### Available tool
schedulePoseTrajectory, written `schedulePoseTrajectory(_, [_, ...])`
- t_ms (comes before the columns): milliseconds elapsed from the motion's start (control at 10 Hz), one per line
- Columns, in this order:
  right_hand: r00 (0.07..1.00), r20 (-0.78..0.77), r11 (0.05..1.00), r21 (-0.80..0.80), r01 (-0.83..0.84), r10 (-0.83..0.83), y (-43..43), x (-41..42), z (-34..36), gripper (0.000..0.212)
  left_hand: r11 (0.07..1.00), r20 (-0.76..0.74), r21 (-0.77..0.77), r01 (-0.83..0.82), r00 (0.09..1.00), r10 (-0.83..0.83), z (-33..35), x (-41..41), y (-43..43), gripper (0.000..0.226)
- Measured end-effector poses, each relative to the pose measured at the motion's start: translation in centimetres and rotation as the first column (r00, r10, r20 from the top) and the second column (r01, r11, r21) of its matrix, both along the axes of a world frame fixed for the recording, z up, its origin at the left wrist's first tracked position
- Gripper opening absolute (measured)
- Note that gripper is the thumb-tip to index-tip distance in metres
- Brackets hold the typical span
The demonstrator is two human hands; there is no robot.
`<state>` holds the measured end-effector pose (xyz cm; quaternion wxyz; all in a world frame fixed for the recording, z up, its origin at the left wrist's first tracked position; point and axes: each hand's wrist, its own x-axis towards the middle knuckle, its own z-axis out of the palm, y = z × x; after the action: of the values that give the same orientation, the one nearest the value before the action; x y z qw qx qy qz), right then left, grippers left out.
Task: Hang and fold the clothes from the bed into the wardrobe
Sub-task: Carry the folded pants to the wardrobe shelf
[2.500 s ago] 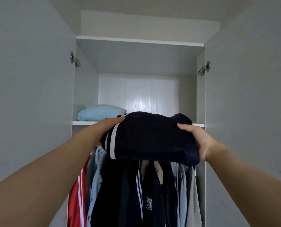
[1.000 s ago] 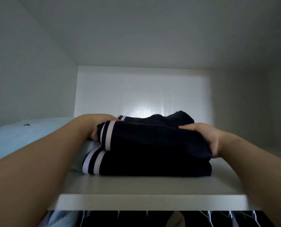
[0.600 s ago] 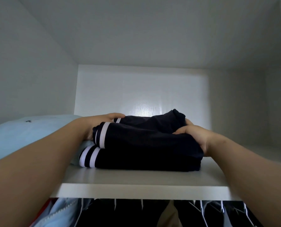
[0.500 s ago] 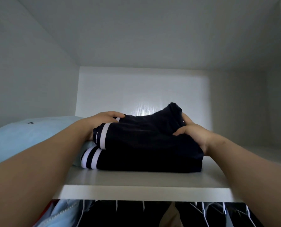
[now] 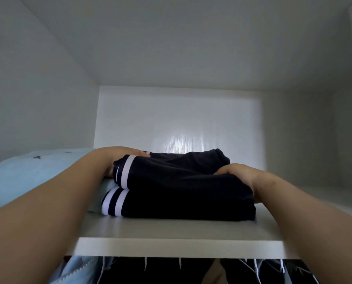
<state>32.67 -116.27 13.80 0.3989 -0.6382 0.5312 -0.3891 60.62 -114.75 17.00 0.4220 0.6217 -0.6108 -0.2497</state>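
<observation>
Wardrobe interior, white, upper shelf point(image 5: 171, 230) seen from just below its front edge, glossy back panel point(image 5: 177, 119) behind. Folded navy garment point(image 5: 181, 193) with white stripe bands lay flat on the shelf near centre, in two stacked layers, with the striped cuffs at its 9 o'clock end. A loose bunched part rose at its 1 o'clock corner.

Left hand point(image 5: 117, 158) was at the garment's 10 o'clock. Its fingers were laid fairly flat over the top layer and its palm was against the striped edge. The thumb was hidden, so it looked like pressing rather than gripping.

Right hand point(image 5: 240, 175) was at 3 o'clock, knuckles up, fingers curled over the top layer and the thumb tucked low at the side, gripping the fabric.

Light blue garment point(image 5: 27, 177) sat folded on the same shelf at 9 o'clock, touching the navy one, partly under the left forearm.

Hanging clothes point(image 5: 160, 271) showed below the shelf at 6 o'clock, dark ones in the middle and a pale blue one toward 7 o'clock.
</observation>
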Motion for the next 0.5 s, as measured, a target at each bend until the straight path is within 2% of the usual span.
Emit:
schedulePoseTrajectory(100, [0.999,0.015,0.996,-0.085,0.030,-0.029,0.1,0.5,-0.1,0.056,0.997,0.064,0.051,0.053,0.996,-0.056,0.3,-0.2,1.0,0.016])
schedulePoseTrajectory(200, [0.996,0.089,0.989,-0.148,0.000,0.013,1.1,0.9,-0.2,0.058,0.996,0.121,0.036,0.077,0.989,-0.081,0.6,-0.8,2.0,0.027])
schedulePoseTrajectory(300, [0.994,0.029,0.943,-0.314,0.111,-0.107,1.7,1.0,0.0,0.071,0.995,0.107,-0.098,-0.023,0.994,0.033,0.8,-1.0,3.0,0.012])
schedulePoseTrajectory(400, [0.938,-0.094,0.737,-0.647,0.196,-0.332,2.1,1.3,1.5,0.063,0.929,-0.006,-0.355,-0.104,0.994,0.109,2.2,-1.3,3.7,0.025])
schedulePoseTrajectory(500, [0.864,-0.359,0.680,-0.733,-0.027,-0.352,2.6,3.3,3.7,0.045,0.925,0.305,-0.377,0.052,0.950,0.071,3.4,-4.2,4.7,0.029])
